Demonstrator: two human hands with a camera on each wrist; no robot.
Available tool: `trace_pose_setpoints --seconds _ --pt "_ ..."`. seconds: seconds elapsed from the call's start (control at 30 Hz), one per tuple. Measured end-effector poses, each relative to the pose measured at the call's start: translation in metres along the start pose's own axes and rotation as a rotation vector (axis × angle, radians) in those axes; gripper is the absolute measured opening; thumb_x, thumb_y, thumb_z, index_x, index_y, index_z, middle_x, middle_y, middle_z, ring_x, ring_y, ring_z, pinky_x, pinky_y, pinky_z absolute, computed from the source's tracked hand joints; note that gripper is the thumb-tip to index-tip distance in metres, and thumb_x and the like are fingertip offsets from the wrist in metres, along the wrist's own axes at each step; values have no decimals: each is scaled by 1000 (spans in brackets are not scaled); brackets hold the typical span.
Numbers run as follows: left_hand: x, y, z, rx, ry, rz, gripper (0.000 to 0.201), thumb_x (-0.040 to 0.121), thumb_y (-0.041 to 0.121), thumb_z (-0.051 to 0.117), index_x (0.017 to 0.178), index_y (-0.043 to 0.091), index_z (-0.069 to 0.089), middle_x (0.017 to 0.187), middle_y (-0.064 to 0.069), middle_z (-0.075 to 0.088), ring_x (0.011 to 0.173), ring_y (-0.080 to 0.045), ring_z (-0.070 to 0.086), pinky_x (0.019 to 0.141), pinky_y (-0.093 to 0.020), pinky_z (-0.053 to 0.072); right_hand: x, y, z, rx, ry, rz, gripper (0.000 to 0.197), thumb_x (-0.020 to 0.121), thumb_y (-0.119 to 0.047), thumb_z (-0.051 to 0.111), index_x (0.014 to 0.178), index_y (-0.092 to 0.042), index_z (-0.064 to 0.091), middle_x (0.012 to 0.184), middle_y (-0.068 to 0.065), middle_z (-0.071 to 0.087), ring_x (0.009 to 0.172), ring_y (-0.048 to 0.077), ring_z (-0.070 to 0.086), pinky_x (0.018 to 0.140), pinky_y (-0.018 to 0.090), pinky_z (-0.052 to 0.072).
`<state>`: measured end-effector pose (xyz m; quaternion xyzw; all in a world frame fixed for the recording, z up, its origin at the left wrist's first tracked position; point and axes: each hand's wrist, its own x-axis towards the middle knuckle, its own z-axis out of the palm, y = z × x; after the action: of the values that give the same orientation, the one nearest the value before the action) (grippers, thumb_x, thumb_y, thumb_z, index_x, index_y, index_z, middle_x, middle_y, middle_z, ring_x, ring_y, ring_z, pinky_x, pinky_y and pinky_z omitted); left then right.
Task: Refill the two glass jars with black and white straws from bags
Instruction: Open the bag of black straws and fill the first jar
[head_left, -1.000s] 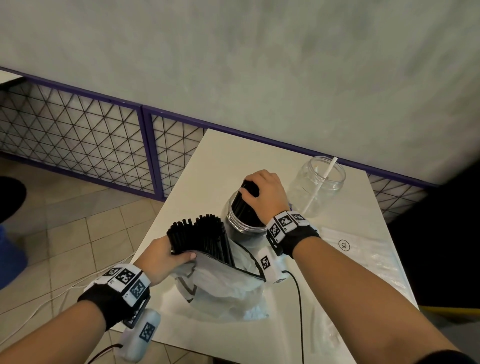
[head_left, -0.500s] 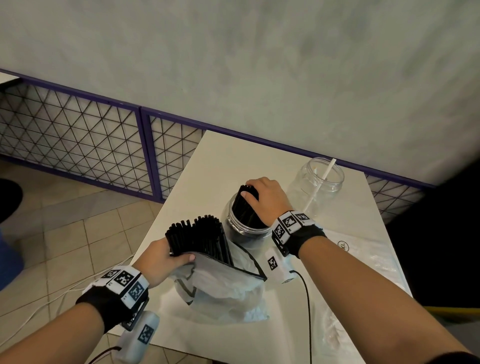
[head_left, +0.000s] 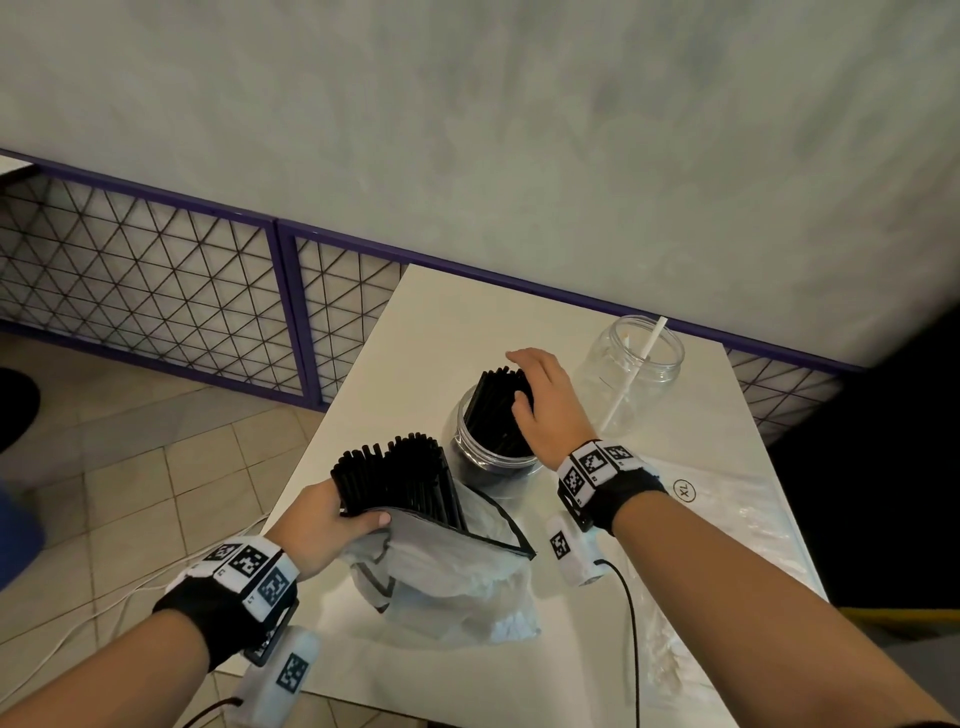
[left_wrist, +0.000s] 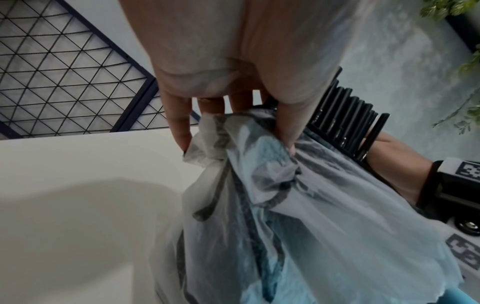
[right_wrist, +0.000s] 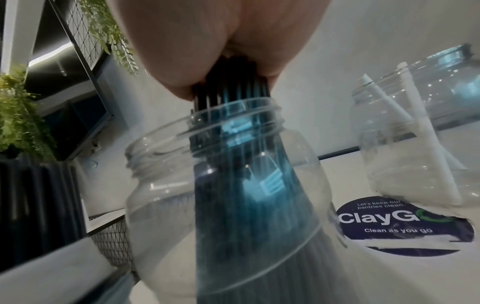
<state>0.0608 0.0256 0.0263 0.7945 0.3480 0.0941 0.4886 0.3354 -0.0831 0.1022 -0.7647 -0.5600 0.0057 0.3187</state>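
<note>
On the white table (head_left: 415, 332) my left hand (head_left: 332, 522) grips the mouth of a crumpled white bag (head_left: 447, 587) together with a bundle of black straws (head_left: 397, 475) that sticks up out of it. In the left wrist view its thumb (left_wrist: 285, 125) presses the bag (left_wrist: 311, 205) against those straws (left_wrist: 345, 115). My right hand (head_left: 540, 397) holds the tops of the black straws (head_left: 493, 402) standing in the near glass jar (head_left: 485, 460). Seen from the right wrist, that bundle (right_wrist: 228, 96) fans out inside the jar (right_wrist: 168, 185). The far jar (head_left: 636, 374) holds one white straw (head_left: 636, 371).
A clear flat bag (head_left: 727, 519) marked XL lies on the table at the right. A round blue sticker (right_wrist: 405, 224) sits on the table between the jars. A purple-framed mesh fence (head_left: 156, 291) runs behind and left of the table. Tiled floor lies to the left.
My right hand's fingers have straightened and lifted a little over the straws in the jar, showing more of their tops. The left hand still holds the bag and bundle in place.
</note>
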Motion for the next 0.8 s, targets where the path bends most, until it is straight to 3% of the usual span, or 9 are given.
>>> trace_pose_setpoints --seconds 0.07,0.2,0.3,0.47,0.6,0.8 --pt "0 -1 -1 -6 -2 -2 69 57 67 58 110 23 65 102 9 70 97 -9 64 90 -37 51 1 2 -1 -39 -3 21 44 94 -9 48 138 -11 44 139 8 42 126 26 40 110 29 28" --pt "-1 -1 0 -7 6 -4 62 60 61 63 109 23 65 101 9 70 96 -9 64 91 -38 51 2 6 -3 -82 -155 110 46 100 -32 40 144 -19 37 146 5 38 133 26 33 113 36 26" --pt "0 -1 0 -25 9 -4 67 56 65 60 108 24 65 101 10 70 96 -8 64 91 -37 51 0 7 -6 -13 -105 131 50 100 -44 35 145 -24 34 148 1 35 135 22 31 114 36 26" --pt "0 -2 -1 -23 3 -3 64 59 63 61 110 23 65 101 10 70 97 -8 64 90 -36 50 -8 10 -9 -197 -245 32 83 78 -76 29 147 -30 26 153 -1 26 138 22 26 113 44 28" --pt "-1 0 0 -14 -2 -7 70 55 66 57 109 24 66 100 10 70 96 -8 64 89 -32 50 -2 11 -6 -279 -232 -20 88 75 -79 36 148 -32 22 156 -3 18 141 23 21 114 44 26" --pt "-2 4 1 22 2 -24 61 59 60 61 110 25 65 101 10 69 97 -9 63 89 -29 49 22 4 -1 -342 -282 -47 69 88 -64 45 146 -32 27 154 -3 27 140 23 24 112 45 30"
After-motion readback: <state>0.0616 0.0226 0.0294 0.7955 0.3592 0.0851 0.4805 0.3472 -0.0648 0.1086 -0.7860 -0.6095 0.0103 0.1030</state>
